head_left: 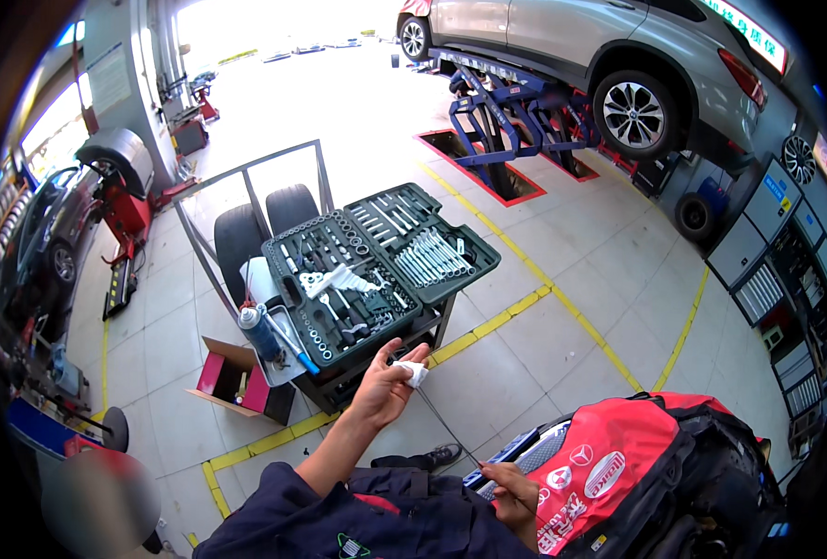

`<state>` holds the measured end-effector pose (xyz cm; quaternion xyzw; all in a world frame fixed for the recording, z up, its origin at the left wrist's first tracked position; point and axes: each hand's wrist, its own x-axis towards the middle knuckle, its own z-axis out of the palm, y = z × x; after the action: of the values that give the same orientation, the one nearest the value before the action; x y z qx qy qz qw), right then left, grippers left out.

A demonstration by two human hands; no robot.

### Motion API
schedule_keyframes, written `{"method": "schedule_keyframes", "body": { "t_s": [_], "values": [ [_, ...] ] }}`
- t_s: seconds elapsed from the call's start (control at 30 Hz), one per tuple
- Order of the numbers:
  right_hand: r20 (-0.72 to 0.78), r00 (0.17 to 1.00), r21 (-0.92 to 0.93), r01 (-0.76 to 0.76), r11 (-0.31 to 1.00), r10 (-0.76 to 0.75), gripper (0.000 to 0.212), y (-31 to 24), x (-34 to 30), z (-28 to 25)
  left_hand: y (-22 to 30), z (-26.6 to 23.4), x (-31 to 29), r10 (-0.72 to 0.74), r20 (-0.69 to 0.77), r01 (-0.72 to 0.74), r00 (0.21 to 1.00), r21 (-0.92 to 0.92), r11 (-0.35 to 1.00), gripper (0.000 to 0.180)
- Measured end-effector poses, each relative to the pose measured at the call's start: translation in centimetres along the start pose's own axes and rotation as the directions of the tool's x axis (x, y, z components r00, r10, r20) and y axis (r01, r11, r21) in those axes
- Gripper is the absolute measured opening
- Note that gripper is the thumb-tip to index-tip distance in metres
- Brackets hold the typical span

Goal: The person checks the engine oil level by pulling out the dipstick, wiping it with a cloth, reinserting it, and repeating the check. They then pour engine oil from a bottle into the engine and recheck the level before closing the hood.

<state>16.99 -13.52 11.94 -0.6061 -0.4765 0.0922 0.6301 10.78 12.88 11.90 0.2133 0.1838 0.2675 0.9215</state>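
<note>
My left hand (pixel 382 389) is raised near the front of the tool cart, its thumb and fingers closed on a crumpled white tissue (pixel 411 374). A thin dark dipstick (pixel 450 429) slants down from the tissue to my right hand (pixel 514 494). The fingers of that hand are closed round its lower end, next to a red fender cover (pixel 609 445) on a car's front. Whether the dipstick's upper tip lies inside the tissue is hidden.
Ahead, a cart (pixel 339 384) carries an open green tool case (pixel 474 244) with sockets and wrenches. Beside it are a spray can (pixel 259 333) and a cardboard box (pixel 219 380). A silver car (pixel 562 42) stands raised on a blue scissor lift (pixel 497 116); red-edged floor pits (pixel 502 191) lie below.
</note>
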Motion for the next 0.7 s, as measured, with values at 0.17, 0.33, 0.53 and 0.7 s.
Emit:
{"method": "schedule_keyframes", "body": {
  "t_s": [0.17, 0.33, 0.53, 0.7],
  "values": [
    [0.012, 0.993, -0.180, 0.114, 0.977, -0.114, 0.022, -1.1, 0.3, -2.1, 2.6, -2.7, 1.3, 0.083, -0.121, -0.085, 0.989, -0.016, 0.996, 0.054],
    [-0.337, 0.941, 0.007, -0.014, 1.000, 0.016, 0.035, 0.0, -3.6, -6.2, 5.6, -5.0, 2.8, 0.353, -0.163, -0.366, 0.922, -0.057, 0.929, 0.051],
    [-0.375, 0.925, 0.157, 0.123, 0.980, -0.056, 0.036, 1.8, -4.7, -7.0, 1.3, -2.8, 1.0, 0.214, 0.018, -0.215, 0.977, 0.036, 0.976, 0.042],
    [-0.317, 0.939, 0.070, 0.163, 0.984, -0.133, 0.034, 0.8, -4.0, -6.0, -0.7, 0.5, -0.1, 0.033, 0.152, -0.044, 0.988, 0.067, 0.997, 0.028]
  ]
}}
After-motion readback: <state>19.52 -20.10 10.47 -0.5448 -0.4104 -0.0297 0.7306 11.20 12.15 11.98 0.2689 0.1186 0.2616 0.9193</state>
